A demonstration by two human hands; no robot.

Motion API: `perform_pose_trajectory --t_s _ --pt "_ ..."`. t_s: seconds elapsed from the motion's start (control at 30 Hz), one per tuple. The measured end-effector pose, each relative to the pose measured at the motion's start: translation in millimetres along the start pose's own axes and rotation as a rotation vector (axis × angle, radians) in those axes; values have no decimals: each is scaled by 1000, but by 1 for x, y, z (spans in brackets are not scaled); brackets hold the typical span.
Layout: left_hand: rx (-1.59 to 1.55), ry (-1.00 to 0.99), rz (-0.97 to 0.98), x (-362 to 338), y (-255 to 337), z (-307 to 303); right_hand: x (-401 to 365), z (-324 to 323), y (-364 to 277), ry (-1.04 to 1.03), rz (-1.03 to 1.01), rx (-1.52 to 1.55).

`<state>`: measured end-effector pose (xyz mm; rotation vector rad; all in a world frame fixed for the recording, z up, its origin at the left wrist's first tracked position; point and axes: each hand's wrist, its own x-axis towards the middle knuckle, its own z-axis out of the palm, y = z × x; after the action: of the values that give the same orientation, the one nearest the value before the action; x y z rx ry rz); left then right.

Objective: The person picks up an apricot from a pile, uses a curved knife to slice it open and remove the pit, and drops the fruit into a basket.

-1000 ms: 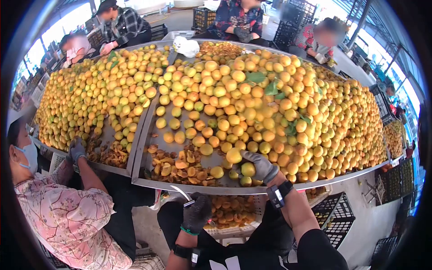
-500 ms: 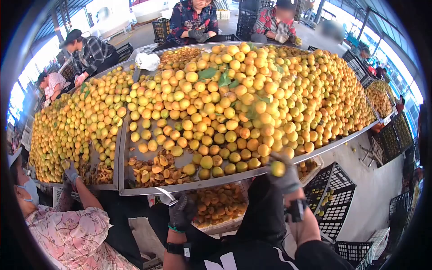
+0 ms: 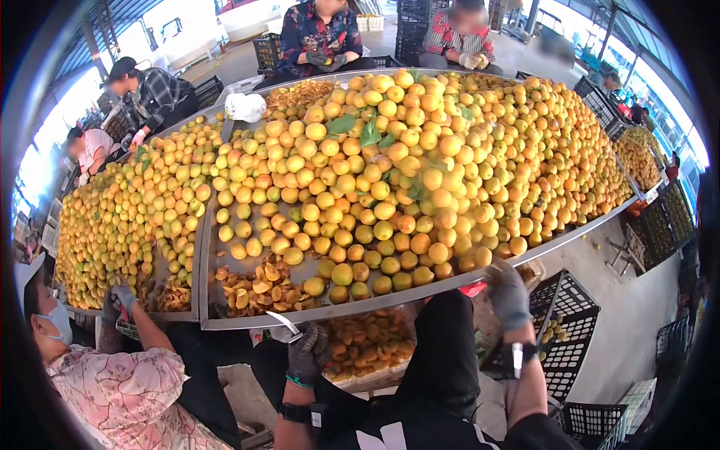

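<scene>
My left hand (image 3: 307, 354), in a dark grey glove, is closed round the handle of a small knife (image 3: 284, 323). The curved blade points up and left, near the front rim of the metal table (image 3: 375, 306). At that rim, farther right, my gloved right hand (image 3: 510, 296) reaches up with its fingers stretched toward the nearest apricots (image 3: 484, 256); no fruit shows in it. A heap of whole yellow-orange apricots (image 3: 420, 165) covers the table. Cut apricot pieces (image 3: 259, 285) lie at its front left. Below the rim, between my legs, a crate holds apricot halves (image 3: 367, 345).
Black plastic crates (image 3: 577, 330) stand on the floor at my right, one with some fruit. A co-worker in a pink floral shirt (image 3: 127, 382) sits close at my left. Other people sit across the table. A white bag (image 3: 245, 106) lies on the far rim.
My right hand has moved right along the rim, and the apricot it held no longer shows. A red item now shows beside it. My left hand, still with the knife, has shifted slightly.
</scene>
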<state>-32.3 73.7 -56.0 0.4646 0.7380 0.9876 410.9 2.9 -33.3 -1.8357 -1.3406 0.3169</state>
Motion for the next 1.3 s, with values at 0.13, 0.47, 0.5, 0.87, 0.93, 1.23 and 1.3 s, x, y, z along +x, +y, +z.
perform_pose_trajectory --t_s 0.13,0.47,0.5,0.87,0.93,1.23,1.3 --pt "10 65 28 2 -1 -3 91 92 -119 -358 -6 8" --pt "-72 9 -35 3 11 -2 148 174 -162 -878 -621 -1171" --pt "-76 33 -18 3 10 1 154 211 -119 -790 -391 -1023" --pt "124 134 64 0 -1 -3 17 40 -82 -201 280 1283" --pt "6 -86 80 3 -3 -18 -32 -10 -43 68 381 1288" --pt "-58 -60 -23 2 -8 -2 -124 -137 157 988 781 910" --pt "-52 -24 -35 4 -8 -2 -46 -69 31 554 453 954"
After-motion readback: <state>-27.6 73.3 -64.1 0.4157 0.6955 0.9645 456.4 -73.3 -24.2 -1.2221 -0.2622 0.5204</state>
